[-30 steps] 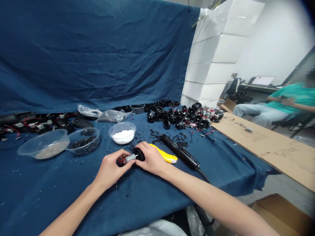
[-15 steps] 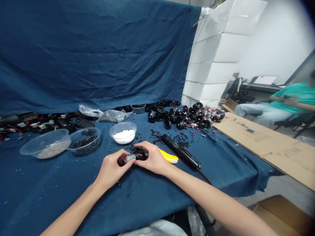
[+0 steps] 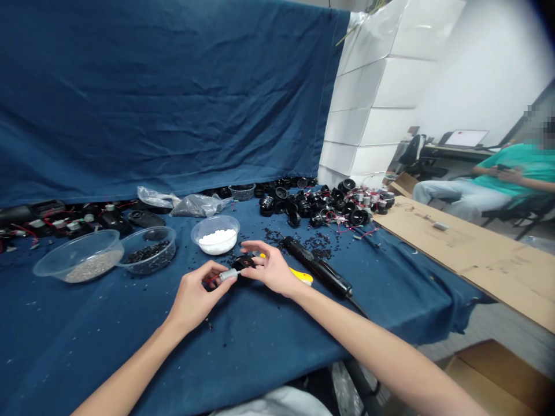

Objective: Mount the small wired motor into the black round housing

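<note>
My left hand (image 3: 197, 294) is closed in a pinch on a small silver motor (image 3: 228, 275) with red wires at its rear. The motor lies almost level, its narrow front end pointing at my right hand (image 3: 273, 270). That hand's fingers are apart, with the thumb at the motor's front end. Just behind the thumb is a round black plastic housing (image 3: 244, 263), partly covered by the fingers; whether they touch it I cannot tell. A yellow-handled tool (image 3: 302, 276) lies partly hidden beyond my right hand, with a black corded electric screwdriver (image 3: 318, 267) beside it.
Clear bowls hold white pellets (image 3: 217, 240), black screws (image 3: 147, 254) and silver screws (image 3: 93, 264). Black housings (image 3: 307, 202) and wired motors (image 3: 368, 199) are heaped at the back right. White boxes (image 3: 364, 127) stand behind. A person (image 3: 511, 173) sits at right beyond the cardboard (image 3: 468, 248).
My right hand has loosened from around the black housing and its fingers have spread. The motor in my left hand has tilted and shows more of its length.
</note>
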Available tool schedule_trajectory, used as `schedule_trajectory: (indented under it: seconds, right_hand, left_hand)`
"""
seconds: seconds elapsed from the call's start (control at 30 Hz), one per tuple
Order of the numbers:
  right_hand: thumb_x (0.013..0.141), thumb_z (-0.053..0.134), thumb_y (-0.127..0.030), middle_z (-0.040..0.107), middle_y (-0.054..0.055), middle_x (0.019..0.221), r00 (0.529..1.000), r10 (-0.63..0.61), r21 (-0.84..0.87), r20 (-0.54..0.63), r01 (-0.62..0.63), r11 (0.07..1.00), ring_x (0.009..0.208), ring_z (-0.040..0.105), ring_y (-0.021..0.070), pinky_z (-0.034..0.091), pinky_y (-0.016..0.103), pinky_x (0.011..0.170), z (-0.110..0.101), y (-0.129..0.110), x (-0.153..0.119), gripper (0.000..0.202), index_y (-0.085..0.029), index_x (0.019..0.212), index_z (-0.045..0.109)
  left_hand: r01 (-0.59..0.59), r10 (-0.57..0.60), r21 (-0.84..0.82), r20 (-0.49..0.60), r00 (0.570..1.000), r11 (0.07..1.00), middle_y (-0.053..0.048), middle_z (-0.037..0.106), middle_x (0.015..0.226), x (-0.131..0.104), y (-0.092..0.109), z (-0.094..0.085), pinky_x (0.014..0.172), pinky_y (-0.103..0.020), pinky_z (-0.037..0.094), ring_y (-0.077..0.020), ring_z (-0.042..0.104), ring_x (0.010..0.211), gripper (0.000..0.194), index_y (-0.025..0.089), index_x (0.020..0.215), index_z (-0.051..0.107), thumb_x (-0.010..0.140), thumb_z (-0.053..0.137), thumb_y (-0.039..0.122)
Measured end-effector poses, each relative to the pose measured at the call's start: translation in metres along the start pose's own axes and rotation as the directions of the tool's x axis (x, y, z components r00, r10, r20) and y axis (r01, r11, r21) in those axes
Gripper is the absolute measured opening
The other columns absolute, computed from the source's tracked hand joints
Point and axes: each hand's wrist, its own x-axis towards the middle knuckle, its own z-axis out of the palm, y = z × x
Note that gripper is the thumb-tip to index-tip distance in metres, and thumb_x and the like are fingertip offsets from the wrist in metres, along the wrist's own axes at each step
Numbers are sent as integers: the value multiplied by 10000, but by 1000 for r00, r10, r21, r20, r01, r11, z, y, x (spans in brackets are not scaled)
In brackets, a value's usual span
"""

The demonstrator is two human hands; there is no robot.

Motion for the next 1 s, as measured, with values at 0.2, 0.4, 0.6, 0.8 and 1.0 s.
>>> schedule_trajectory:
  seconds: [0.2,0.4,0.6,0.8,1.0]
  right_hand:
    - [676,755,-242,646,73,1082,999,-4,-12,-47,3,1000,1064,593,195,482,330,871,-3,0,2,463,-187,1114,615]
    - [696,755,-252,648,60,1076,997,-55,-71,-52,51,996,1083,580,189,439,354,936,-2,-2,1,405,-191,1079,639]
    - [708,746,-246,644,59,1085,996,-82,-107,-34,78,991,1078,585,193,455,364,925,-1,0,0,395,-195,1085,640]
    - [715,743,-245,644,49,1094,996,-87,-119,-14,85,989,1085,581,194,456,357,934,1,-2,-2,376,-203,1076,646]
    - [737,658,-207,656,39,1097,1000,-27,-36,-12,26,999,1051,595,186,457,340,934,2,-6,-2,301,-206,1038,651]
  left_hand:
    - [-50,49,57,25,998,997,17,648,709,-2,0,-2,625,-241,446,-138,572,624,248,186,888,638,814,652,422]
    - [-118,113,111,53,992,987,14,634,726,-4,4,0,631,-238,438,-133,564,628,204,186,884,629,829,636,383]
    - [-157,150,164,54,987,974,14,633,728,-6,4,2,620,-237,426,-130,561,616,183,185,861,623,839,623,366]
    - [-156,146,207,63,987,966,1,652,756,-6,4,4,625,-244,421,-141,573,636,200,186,853,615,847,607,386]
    - [-121,119,212,21,993,970,15,656,715,-5,5,4,601,-235,413,-135,561,593,230,196,854,632,832,617,424]
